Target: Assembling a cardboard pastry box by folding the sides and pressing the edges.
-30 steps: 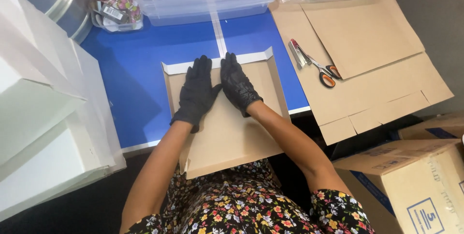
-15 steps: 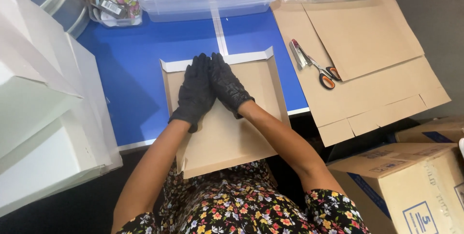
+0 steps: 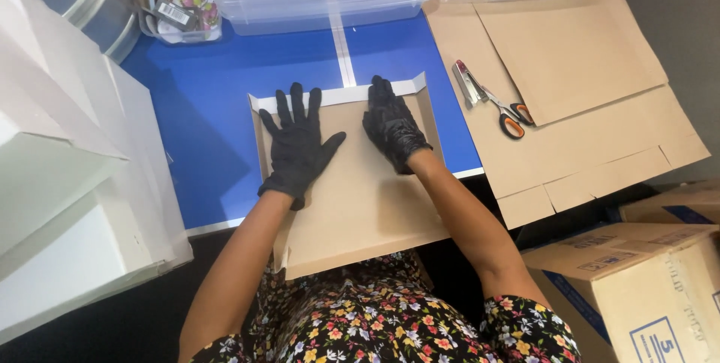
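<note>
Mid-frame on the blue bench [image 3: 210, 100], gloved left hand [image 3: 296, 145] and right hand [image 3: 394, 127] press flat, fingers spread, on a cardboard sheet [image 3: 360, 205]; edges folded up, corners unjoined.

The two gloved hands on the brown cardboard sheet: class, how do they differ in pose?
The left hand lies flat with fingers spread wide; the right hand keeps its fingers together. The left hand sits nearer the sheet's left edge, the right hand by the far folded edge. Both wear black gloves and press the cardboard sheet.
</note>
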